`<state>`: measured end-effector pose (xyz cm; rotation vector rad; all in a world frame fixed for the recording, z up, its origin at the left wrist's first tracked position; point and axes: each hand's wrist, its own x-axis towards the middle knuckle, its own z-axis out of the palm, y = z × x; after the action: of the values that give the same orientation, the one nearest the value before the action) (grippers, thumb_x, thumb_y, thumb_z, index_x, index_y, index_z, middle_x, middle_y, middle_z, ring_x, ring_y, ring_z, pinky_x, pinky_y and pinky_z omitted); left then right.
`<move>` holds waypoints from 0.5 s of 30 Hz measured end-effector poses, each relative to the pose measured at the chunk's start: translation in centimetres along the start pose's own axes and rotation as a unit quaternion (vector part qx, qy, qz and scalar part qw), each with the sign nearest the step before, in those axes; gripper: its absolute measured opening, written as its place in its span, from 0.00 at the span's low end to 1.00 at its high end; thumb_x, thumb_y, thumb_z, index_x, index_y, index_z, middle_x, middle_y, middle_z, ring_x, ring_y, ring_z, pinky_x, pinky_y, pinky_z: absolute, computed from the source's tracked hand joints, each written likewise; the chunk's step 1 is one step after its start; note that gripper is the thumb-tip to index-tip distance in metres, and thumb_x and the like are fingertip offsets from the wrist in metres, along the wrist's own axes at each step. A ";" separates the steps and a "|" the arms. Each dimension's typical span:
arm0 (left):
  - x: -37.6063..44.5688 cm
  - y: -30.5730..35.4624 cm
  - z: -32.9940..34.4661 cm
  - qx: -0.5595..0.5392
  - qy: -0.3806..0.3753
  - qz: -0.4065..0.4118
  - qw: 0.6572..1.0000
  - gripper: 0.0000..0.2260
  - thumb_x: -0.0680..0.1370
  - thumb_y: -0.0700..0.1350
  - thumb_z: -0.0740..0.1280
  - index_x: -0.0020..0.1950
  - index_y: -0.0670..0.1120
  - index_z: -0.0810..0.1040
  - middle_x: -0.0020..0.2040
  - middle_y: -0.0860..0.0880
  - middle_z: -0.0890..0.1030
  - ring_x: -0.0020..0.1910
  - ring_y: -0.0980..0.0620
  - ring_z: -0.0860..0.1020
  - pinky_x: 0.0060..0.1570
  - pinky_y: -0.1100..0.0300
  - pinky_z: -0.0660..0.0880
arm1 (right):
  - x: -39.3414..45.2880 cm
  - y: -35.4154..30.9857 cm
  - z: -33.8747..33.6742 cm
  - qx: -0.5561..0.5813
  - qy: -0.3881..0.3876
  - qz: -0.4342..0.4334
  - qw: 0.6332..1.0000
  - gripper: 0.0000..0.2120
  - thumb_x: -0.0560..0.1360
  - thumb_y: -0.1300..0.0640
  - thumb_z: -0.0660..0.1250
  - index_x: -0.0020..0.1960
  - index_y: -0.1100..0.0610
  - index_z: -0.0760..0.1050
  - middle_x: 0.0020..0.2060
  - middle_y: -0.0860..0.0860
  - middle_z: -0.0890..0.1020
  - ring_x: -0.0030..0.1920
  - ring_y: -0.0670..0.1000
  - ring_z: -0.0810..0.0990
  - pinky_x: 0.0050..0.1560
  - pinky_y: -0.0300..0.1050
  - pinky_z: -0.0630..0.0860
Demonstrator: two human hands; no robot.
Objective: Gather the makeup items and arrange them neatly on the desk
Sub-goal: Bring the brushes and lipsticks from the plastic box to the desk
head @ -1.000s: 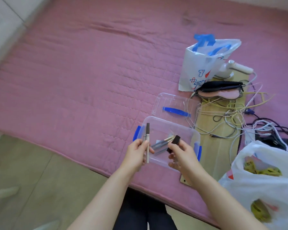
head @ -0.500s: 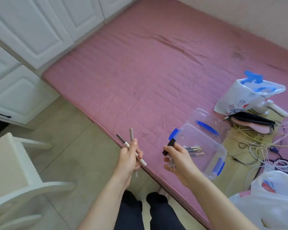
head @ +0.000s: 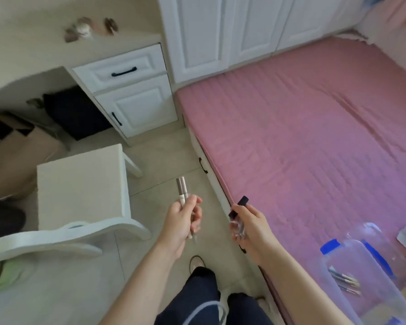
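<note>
Bedroom floor; desk (head: 33, 52) lies ahead-left of both full hands.
Left hand (head: 181, 219) grips upright pencils (head: 182, 190), nearer; right hand (head: 249, 226) pinches a black-capped tube (head: 238, 207).

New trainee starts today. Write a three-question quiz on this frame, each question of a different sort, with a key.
1. True or false: the left hand holds two slim makeup pens.
2. Multiple choice: what does the right hand hold? A) a clear tube with a black cap B) a blue lid C) a white bag
3. Fill in: the clear plastic box with the remaining pens sits on the pink ____.

Key: 1 true; 2 A; 3 mattress.
</note>
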<state>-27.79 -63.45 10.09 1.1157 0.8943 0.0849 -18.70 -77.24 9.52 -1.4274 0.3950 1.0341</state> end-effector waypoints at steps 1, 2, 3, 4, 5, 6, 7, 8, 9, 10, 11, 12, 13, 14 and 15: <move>0.1 0.3 -1.6 -0.002 0.009 0.001 1.000 0.09 0.83 0.44 0.57 0.50 0.41 0.74 0.31 0.50 0.70 0.24 0.55 0.62 0.25 0.63 0.61 | 0.4 -0.3 1.7 0.010 -0.009 0.002 1.000 0.04 0.78 0.58 0.64 0.45 0.59 0.72 0.36 0.53 0.75 0.31 0.50 0.69 0.30 0.42 0.64; 0.4 0.7 -3.0 -0.001 0.020 0.003 1.000 0.09 0.83 0.44 0.57 0.52 0.41 0.74 0.32 0.50 0.70 0.24 0.56 0.60 0.24 0.64 0.60 | 0.8 -0.6 3.2 0.019 -0.018 0.004 1.000 0.05 0.78 0.57 0.64 0.46 0.59 0.72 0.35 0.53 0.75 0.31 0.50 0.69 0.31 0.42 0.64; 0.7 1.1 -4.3 0.000 0.033 0.005 0.999 0.09 0.83 0.44 0.57 0.53 0.41 0.75 0.32 0.51 0.69 0.24 0.56 0.60 0.23 0.65 0.59 | 1.2 -0.9 4.7 0.020 -0.028 0.006 0.999 0.05 0.78 0.57 0.64 0.45 0.58 0.73 0.35 0.53 0.75 0.31 0.50 0.70 0.31 0.43 0.64; 1.1 1.5 -5.4 0.002 0.048 0.006 0.999 0.09 0.83 0.44 0.58 0.54 0.42 0.75 0.32 0.51 0.69 0.23 0.56 0.59 0.22 0.65 0.59 | 1.6 -1.4 6.1 0.013 -0.036 0.008 0.999 0.06 0.78 0.56 0.64 0.44 0.58 0.73 0.35 0.53 0.75 0.31 0.50 0.70 0.32 0.43 0.65; 1.5 2.0 -6.4 0.003 0.064 0.008 0.998 0.08 0.83 0.44 0.58 0.54 0.42 0.75 0.32 0.51 0.69 0.23 0.56 0.59 0.22 0.65 0.59 | 1.9 -1.7 7.4 0.000 -0.042 0.009 0.999 0.07 0.78 0.56 0.64 0.42 0.57 0.73 0.36 0.53 0.75 0.31 0.50 0.70 0.32 0.43 0.65; 2.0 2.5 -7.2 0.002 0.079 0.009 0.997 0.08 0.82 0.44 0.59 0.55 0.43 0.75 0.32 0.51 0.69 0.23 0.56 0.60 0.22 0.65 0.59 | 2.2 -2.2 8.6 -0.016 -0.046 0.009 0.999 0.08 0.78 0.56 0.64 0.41 0.56 0.73 0.36 0.53 0.75 0.32 0.50 0.70 0.32 0.43 0.66; 2.6 3.1 -7.9 0.001 0.092 0.011 0.996 0.08 0.82 0.45 0.59 0.55 0.43 0.75 0.32 0.50 0.69 0.23 0.56 0.60 0.21 0.65 0.59 | 2.4 -2.6 9.8 -0.031 -0.051 0.007 0.998 0.08 0.77 0.56 0.64 0.40 0.56 0.73 0.36 0.54 0.74 0.32 0.50 0.71 0.31 0.43 0.66; 3.2 3.6 -8.5 0.002 0.104 0.014 0.994 0.08 0.82 0.46 0.59 0.55 0.43 0.75 0.32 0.50 0.69 0.23 0.56 0.60 0.21 0.65 0.58 | 2.8 -3.0 10.9 -0.044 -0.054 0.003 0.998 0.08 0.77 0.56 0.65 0.40 0.56 0.74 0.37 0.54 0.74 0.32 0.51 0.71 0.31 0.42 0.67; 3.7 4.3 -9.0 0.005 0.113 0.019 0.993 0.09 0.82 0.47 0.59 0.54 0.44 0.75 0.33 0.50 0.70 0.22 0.56 0.60 0.21 0.65 0.58 | 3.2 -3.4 11.9 -0.057 -0.057 -0.001 0.997 0.07 0.77 0.56 0.65 0.40 0.56 0.74 0.37 0.54 0.74 0.33 0.51 0.71 0.31 0.42 0.67; 4.4 5.0 -9.4 0.009 0.123 0.025 0.992 0.09 0.82 0.48 0.59 0.54 0.44 0.74 0.34 0.49 0.70 0.22 0.57 0.61 0.21 0.64 0.58 | 3.6 -4.0 12.9 -0.070 -0.060 -0.005 0.996 0.06 0.77 0.56 0.65 0.42 0.56 0.75 0.37 0.53 0.74 0.33 0.51 0.71 0.30 0.42 0.67; 5.0 5.8 -9.8 0.013 0.132 0.034 0.991 0.09 0.82 0.48 0.58 0.55 0.44 0.73 0.35 0.48 0.70 0.22 0.57 0.61 0.22 0.64 0.58 | 4.1 -4.5 13.9 -0.084 -0.063 -0.010 0.994 0.05 0.77 0.57 0.66 0.43 0.56 0.76 0.36 0.53 0.74 0.33 0.51 0.72 0.30 0.42 0.67; 5.7 6.6 -10.2 0.018 0.142 0.044 0.989 0.09 0.83 0.48 0.58 0.55 0.44 0.73 0.36 0.47 0.70 0.22 0.57 0.61 0.22 0.64 0.58 | 4.6 -5.2 14.8 -0.096 -0.065 -0.013 0.993 0.04 0.77 0.57 0.65 0.44 0.56 0.76 0.37 0.53 0.74 0.34 0.51 0.72 0.30 0.41 0.68; 6.4 7.3 -10.5 0.024 0.149 0.053 0.987 0.08 0.83 0.48 0.57 0.56 0.45 0.72 0.36 0.47 0.71 0.22 0.56 0.61 0.22 0.64 0.58 | 5.3 -5.9 15.7 -0.103 -0.066 -0.016 0.992 0.04 0.77 0.57 0.65 0.45 0.56 0.76 0.37 0.53 0.75 0.34 0.51 0.72 0.30 0.41 0.68; 7.3 8.1 -10.9 0.033 0.155 0.062 0.985 0.08 0.83 0.47 0.57 0.56 0.47 0.72 0.36 0.47 0.71 0.22 0.56 0.61 0.22 0.63 0.58 | 6.0 -6.7 16.6 -0.106 -0.066 -0.016 0.992 0.04 0.77 0.57 0.65 0.44 0.56 0.76 0.37 0.53 0.75 0.34 0.50 0.72 0.31 0.42 0.68; 8.3 8.8 -11.2 0.044 0.160 0.070 0.984 0.07 0.83 0.47 0.56 0.57 0.48 0.72 0.37 0.47 0.71 0.22 0.56 0.61 0.22 0.63 0.59 | 6.9 -7.6 17.5 -0.106 -0.065 -0.014 0.992 0.04 0.77 0.57 0.65 0.43 0.56 0.76 0.38 0.54 0.75 0.33 0.50 0.72 0.31 0.42 0.68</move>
<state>-26.49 -47.00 10.79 1.2687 1.1124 0.3527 -15.19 -57.41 11.86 -1.5380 0.1731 1.1651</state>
